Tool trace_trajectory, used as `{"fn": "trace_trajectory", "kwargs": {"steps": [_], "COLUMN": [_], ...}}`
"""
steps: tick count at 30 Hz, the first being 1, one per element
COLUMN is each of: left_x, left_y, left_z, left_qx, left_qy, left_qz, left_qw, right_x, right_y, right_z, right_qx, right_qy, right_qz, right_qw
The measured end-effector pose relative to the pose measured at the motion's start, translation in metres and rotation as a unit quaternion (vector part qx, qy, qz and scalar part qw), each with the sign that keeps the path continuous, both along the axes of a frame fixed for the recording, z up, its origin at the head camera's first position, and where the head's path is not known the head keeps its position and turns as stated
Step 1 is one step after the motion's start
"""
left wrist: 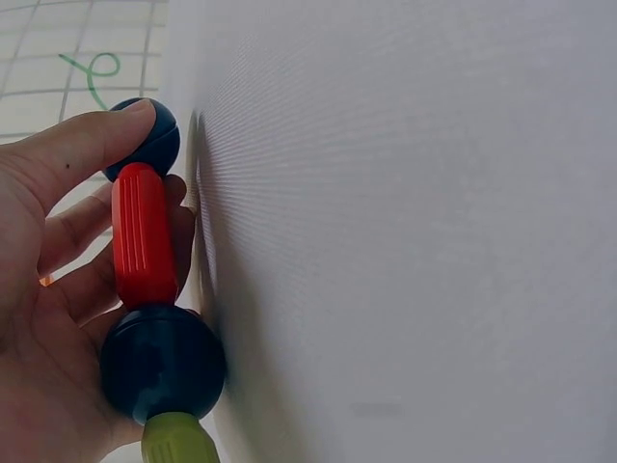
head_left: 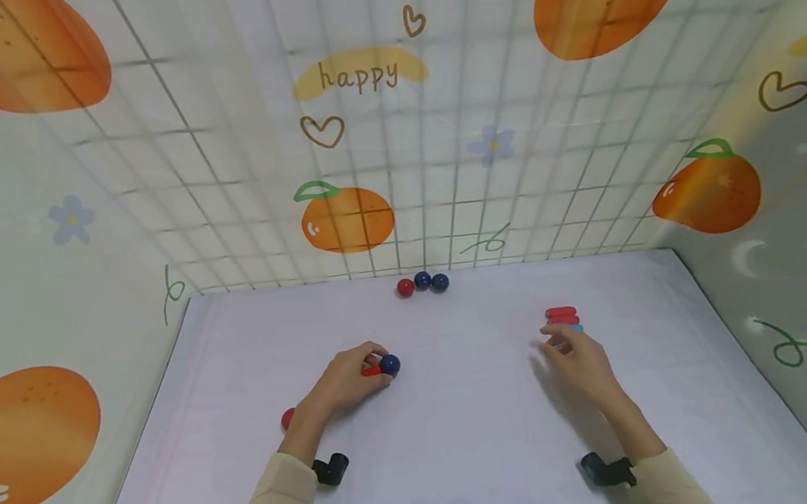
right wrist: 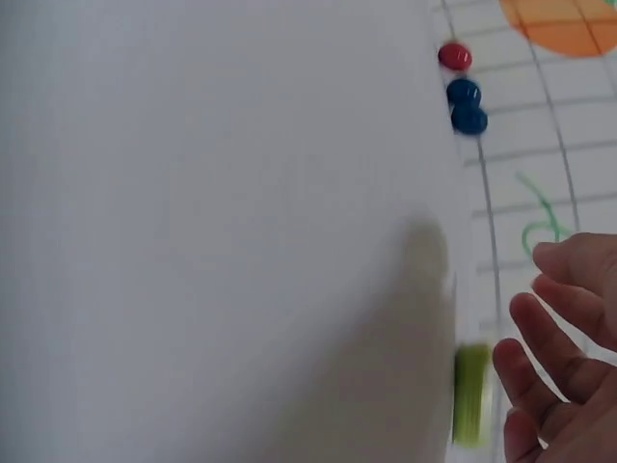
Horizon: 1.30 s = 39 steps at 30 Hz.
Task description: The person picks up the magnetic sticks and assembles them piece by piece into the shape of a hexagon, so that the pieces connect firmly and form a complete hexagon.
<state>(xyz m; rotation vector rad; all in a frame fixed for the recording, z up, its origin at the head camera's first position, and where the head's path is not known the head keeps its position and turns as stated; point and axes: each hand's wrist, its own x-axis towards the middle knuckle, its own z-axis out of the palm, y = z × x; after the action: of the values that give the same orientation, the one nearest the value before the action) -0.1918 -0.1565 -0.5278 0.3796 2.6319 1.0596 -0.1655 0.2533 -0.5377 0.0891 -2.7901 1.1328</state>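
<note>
My left hand [head_left: 347, 379] grips a chain of toy balls and rods left of the table's middle. In the left wrist view, its thumb lies on the upper dark blue ball [left wrist: 154, 140]. A ribbed red rod [left wrist: 145, 236] joins that ball to a lower dark blue ball [left wrist: 162, 365], and a yellow-green rod [left wrist: 181, 441] follows at the bottom edge. My right hand [head_left: 581, 360], its fingers loosely bent around nothing, is just in front of red rods [head_left: 560, 312] and a light blue rod [head_left: 576, 329]. A yellow-green rod [right wrist: 471, 395] shows beside its fingertips in the right wrist view.
At the back edge of the white table [head_left: 485, 427] stand a red ball [head_left: 405, 288] and two dark blue balls [head_left: 440, 283]. Another red ball [head_left: 288, 418] is partly hidden behind the left forearm. A patterned curtain [head_left: 256, 220] over a grid rises behind.
</note>
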Motion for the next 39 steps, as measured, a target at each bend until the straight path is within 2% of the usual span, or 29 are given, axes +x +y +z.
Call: {"fn": "trace_trajectory", "kwargs": {"steps": [3,6,14,27,39], "left_x": [0.000,0.000,0.000,0.000,0.001], "left_y": [0.000,-0.001,-0.001,0.000,0.000], "left_z": [-0.001,-0.002,-0.003,-0.004,-0.004], "left_qx": [0.002,0.003,0.000,-0.003,0.000], "left_qy": [-0.001,0.001,0.002,-0.004,-0.003], "left_qz": [-0.002,-0.004,-0.001,0.004,0.004], "left_qw": [1.0000,1.0000,1.0000,1.0000,1.0000], "right_x": [0.001,0.002,-0.004,-0.007,-0.009], "right_y": [0.012,0.024,0.045,0.052,0.054], "right_z": [0.000,0.001,-0.001,-0.008,-0.013], "right_qx": [0.029,0.047,0.029,0.023,0.048], "right_qy": [0.017,0.012,-0.047,-0.084,-0.079], "right_qz": [-0.018,-0.043,-0.085,-0.076,-0.061], "right_qw": [0.9993,0.9979,0.9949,0.9932,0.9939]}}
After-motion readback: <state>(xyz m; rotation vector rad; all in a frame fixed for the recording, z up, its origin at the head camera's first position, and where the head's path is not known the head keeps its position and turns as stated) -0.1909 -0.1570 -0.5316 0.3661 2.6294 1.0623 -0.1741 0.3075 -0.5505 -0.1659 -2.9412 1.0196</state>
